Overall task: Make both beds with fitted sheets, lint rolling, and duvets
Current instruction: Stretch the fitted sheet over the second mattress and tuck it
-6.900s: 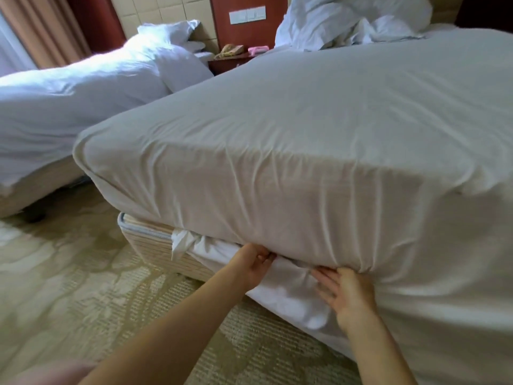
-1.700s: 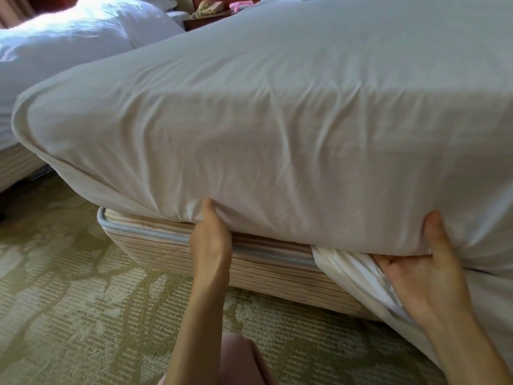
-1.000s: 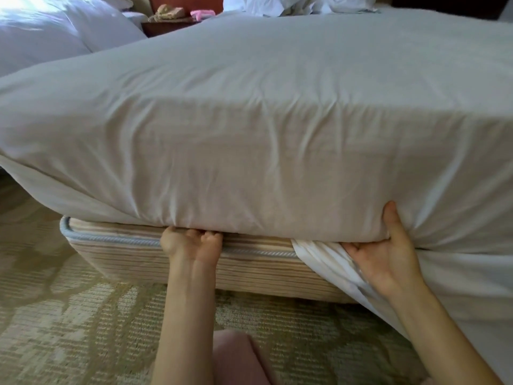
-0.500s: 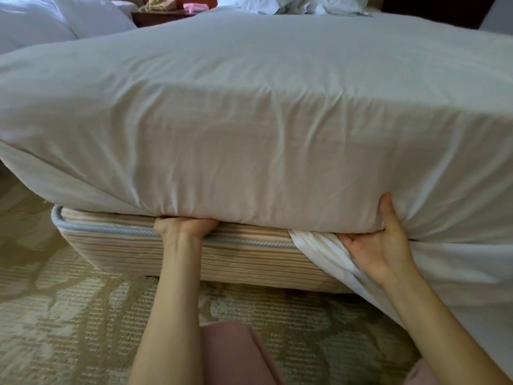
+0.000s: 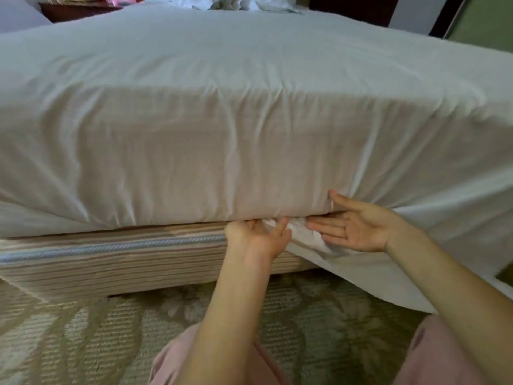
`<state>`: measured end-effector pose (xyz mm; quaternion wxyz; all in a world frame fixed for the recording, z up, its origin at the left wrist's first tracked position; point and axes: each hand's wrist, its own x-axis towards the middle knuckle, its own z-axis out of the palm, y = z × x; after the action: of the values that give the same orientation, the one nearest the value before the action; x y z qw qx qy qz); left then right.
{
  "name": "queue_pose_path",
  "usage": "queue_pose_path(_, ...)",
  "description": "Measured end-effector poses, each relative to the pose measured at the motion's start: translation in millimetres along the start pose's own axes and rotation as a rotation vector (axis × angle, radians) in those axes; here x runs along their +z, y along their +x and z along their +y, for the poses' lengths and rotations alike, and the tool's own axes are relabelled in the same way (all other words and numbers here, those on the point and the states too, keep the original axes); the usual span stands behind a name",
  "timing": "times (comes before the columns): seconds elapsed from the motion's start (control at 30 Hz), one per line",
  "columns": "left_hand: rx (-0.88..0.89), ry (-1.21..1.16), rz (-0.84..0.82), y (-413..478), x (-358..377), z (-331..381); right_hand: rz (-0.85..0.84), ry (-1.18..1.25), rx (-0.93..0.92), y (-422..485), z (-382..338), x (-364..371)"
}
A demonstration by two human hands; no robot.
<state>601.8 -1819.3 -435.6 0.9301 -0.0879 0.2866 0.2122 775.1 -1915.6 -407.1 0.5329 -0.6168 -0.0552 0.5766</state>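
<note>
Currently: tucking step, along the bed's near lower edge.
- fitted sheet point(image 5: 249, 120): drawn over top and near side; loose hem hangs at right, across the striped bed base point(image 5: 125, 259).
- left hand point(image 5: 256, 240): fingers curled on a sheet fold at that edge.
- right hand point(image 5: 358, 229): palm up, fingers straight, holding nothing.
- Next, by judgement: push the hanging hem under, working rightward.

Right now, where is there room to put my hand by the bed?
Free: the long striped bed base left of the left hand, and the carpet below it. The mattress top is bare up to the crumpled bedding. Crowded: under the mattress edge, where the left hand, right hand and bunched fitted sheet meet.
</note>
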Motion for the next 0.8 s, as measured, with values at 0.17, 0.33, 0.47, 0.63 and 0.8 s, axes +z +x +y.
queue_pose_path(0.17,0.531,0.120,0.183,0,27,-43,0.407,0.089,0.074,-24,-18,-77)
queue_pose_path(0.33,0.587,0.358,0.265,16,28,-80,0.669,0.236,-0.083,-56,-28,-141)
queue_pose_path(0.47,0.392,0.498,0.146,37,34,-110,0.653,-0.005,-0.069,-57,-45,-164)
queue_pose_path(0.63,0.307,0.506,0.063,72,60,-156,0.642,-0.364,-0.206,-39,-73,-202)
queue_pose_path(0.8,0.445,0.510,0.138,107,81,-216,0.662,-0.577,-0.420,-9,-88,-258)
